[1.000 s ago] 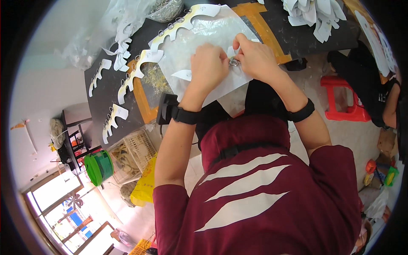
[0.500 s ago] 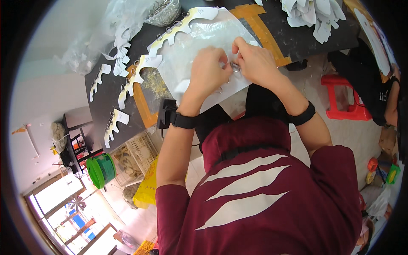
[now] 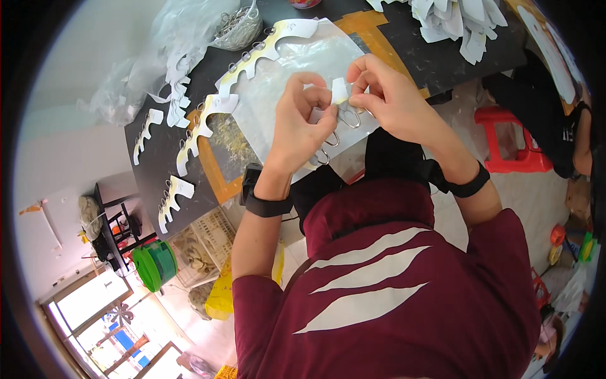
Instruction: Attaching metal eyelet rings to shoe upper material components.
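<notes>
White card, it seems to us, makes up the strip (image 3: 339, 90) between the two hands, raised above the table's near edge, with silvery rings (image 3: 350, 117) hanging from its lower side. We see the left hand (image 3: 302, 123) gripping it between thumb and curled fingers, covering its middle. The right hand (image 3: 392, 100) bends its thumb and fingers in at the strip's right end; we cannot tell whether they pinch the card or a ring. Beneath the hands we find a clear plastic sheet (image 3: 295, 66) on the black table (image 3: 140, 183). A long ringed strip (image 3: 273, 46) lies along its far left edge, and a shorter one (image 3: 201, 131) sits farther left. Beyond, we notice a basket (image 3: 240, 33) and, to the right, a white pile (image 3: 449, 24).
</notes>
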### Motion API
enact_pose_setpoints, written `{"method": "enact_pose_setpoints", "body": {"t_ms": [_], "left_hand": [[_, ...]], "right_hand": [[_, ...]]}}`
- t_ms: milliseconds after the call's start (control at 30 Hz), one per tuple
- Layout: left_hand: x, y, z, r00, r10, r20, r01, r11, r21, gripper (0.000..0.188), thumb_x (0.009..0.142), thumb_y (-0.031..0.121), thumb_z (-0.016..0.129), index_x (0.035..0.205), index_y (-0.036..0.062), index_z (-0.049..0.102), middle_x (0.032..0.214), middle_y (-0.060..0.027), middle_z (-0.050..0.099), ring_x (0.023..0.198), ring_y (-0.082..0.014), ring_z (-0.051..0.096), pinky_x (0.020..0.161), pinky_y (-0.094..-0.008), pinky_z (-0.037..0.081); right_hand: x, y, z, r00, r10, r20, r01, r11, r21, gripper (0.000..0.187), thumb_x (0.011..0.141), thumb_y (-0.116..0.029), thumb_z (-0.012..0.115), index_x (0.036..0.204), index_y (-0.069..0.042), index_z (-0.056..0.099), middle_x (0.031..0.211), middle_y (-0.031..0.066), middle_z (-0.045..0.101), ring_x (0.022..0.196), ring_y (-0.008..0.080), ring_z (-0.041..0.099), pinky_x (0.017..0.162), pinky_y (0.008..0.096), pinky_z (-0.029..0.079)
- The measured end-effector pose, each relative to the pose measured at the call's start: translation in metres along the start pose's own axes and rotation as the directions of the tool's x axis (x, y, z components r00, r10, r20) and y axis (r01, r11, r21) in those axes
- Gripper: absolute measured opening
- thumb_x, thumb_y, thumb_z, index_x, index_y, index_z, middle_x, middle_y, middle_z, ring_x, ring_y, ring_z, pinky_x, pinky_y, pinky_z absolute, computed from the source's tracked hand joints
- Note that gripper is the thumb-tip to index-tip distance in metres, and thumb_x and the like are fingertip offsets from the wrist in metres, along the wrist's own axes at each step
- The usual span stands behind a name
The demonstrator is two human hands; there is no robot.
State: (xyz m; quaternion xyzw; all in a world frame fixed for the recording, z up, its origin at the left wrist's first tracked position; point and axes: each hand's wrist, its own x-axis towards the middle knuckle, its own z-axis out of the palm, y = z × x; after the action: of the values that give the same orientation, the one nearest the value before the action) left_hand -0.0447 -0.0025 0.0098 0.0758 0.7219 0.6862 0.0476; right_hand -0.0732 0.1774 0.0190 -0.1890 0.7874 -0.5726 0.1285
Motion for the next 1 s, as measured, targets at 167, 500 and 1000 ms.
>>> {"method": "enact_pose_setpoints", "body": {"t_ms": [167,500,1000], "left_hand": [[-0.012,0.012,0.001,0.998,0.016,0.058,-0.010,0.995,-0.101,0.036,0.077,-0.008,0.054,0.108,0.0037,0.039,0.079,-0.0026,0.053,0.068,-0.0058,0.049,0.057,-0.0181,0.040],[-0.030,0.017,0.006,0.997,0.081,-0.011,-0.081,0.997,-0.019,0.042,0.076,-0.012,0.052,0.111,0.0017,0.035,0.083,-0.0054,0.051,0.072,-0.0071,0.049,0.059,-0.0174,0.042],[-0.025,0.020,0.004,0.991,-0.096,0.092,0.103,0.992,-0.070,0.044,0.071,0.004,0.075,0.107,0.0040,0.049,0.078,0.0014,0.051,0.073,-0.0047,0.048,0.062,-0.0179,0.038]], "right_hand": [[-0.006,-0.006,0.000,0.991,-0.130,0.019,0.128,0.988,0.084,0.022,0.079,-0.003,0.058,0.097,-0.005,0.047,0.069,0.0063,0.055,0.062,0.0181,0.053,0.058,0.0295,0.041],[-0.017,-0.020,-0.001,0.976,-0.205,0.077,0.183,0.955,0.233,0.020,0.076,0.004,0.054,0.092,-0.006,0.047,0.071,0.0007,0.044,0.066,0.0089,0.046,0.061,0.0235,0.040],[-0.022,-0.015,-0.001,0.983,-0.172,0.061,0.158,0.969,0.192,0.023,0.077,0.004,0.055,0.097,-0.005,0.048,0.069,-0.0013,0.044,0.065,0.0058,0.045,0.060,0.0208,0.039]]}}
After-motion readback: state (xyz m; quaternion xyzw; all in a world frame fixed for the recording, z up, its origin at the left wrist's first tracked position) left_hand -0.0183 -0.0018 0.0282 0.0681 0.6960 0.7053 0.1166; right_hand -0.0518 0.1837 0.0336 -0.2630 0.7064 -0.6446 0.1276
